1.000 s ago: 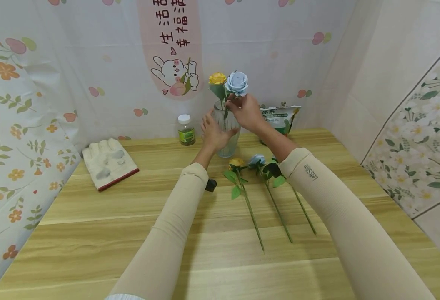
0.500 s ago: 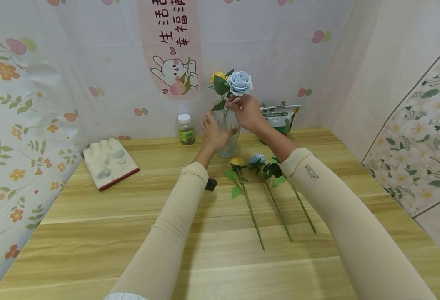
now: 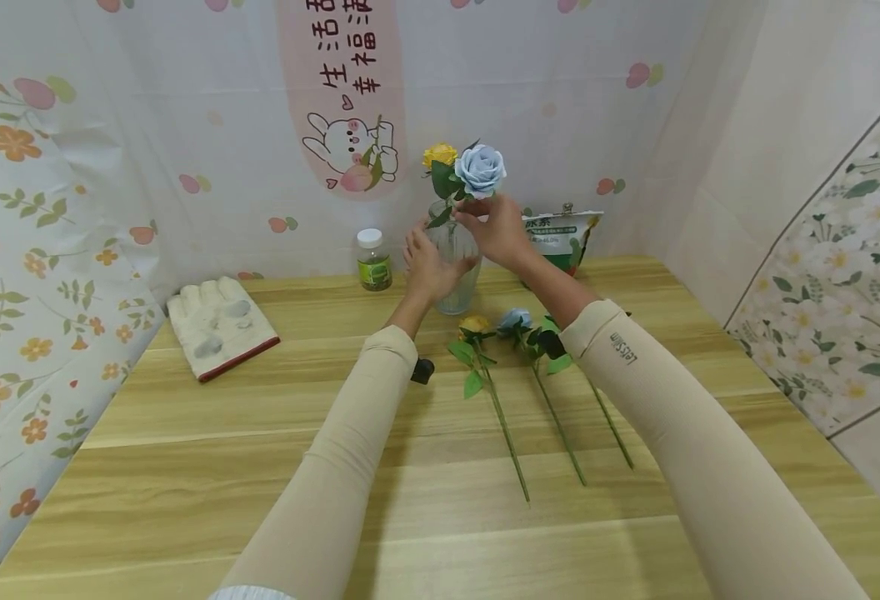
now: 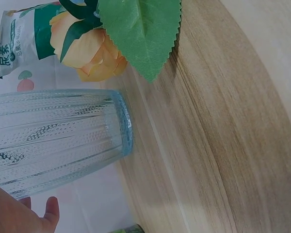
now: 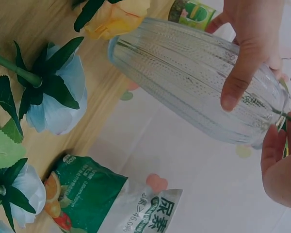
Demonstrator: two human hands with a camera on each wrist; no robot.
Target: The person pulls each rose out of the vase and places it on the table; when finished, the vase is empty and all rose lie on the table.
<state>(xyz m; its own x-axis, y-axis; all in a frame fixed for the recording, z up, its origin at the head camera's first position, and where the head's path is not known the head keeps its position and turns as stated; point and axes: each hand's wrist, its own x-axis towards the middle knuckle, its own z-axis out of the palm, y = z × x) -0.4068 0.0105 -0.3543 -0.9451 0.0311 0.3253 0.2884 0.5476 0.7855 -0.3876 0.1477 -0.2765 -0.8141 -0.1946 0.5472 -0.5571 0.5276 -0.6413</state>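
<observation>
A clear ribbed glass vase [image 3: 451, 283] stands upright near the table's back edge. My left hand [image 3: 427, 271] holds its side; in the right wrist view the thumb [image 5: 237, 85] lies across the glass, other fingers partly hidden behind. At the vase's mouth my right hand [image 3: 502, 232] pinches the stem of a light blue rose [image 3: 481, 171], just under the bloom. The green stem [image 5: 281, 114] passes through the rim in the right wrist view. Beside that bloom, a yellow rose [image 3: 440, 155] rises from the vase. Green leaves [image 3: 443, 179] hang between the two flowers.
On the table before the vase lie an orange-yellow rose [image 3: 474, 325], a blue rose [image 3: 515, 319] and another stem [image 3: 608, 421]. A white-capped jar [image 3: 373, 262] stands left, a green-white bag [image 3: 560, 237] right. A work glove [image 3: 218, 329] lies far left.
The blue rose has shifted slightly right, and its leaves have swung to the front of the vase's mouth. The right hand stays at the stem; the left hand keeps its place on the vase.
</observation>
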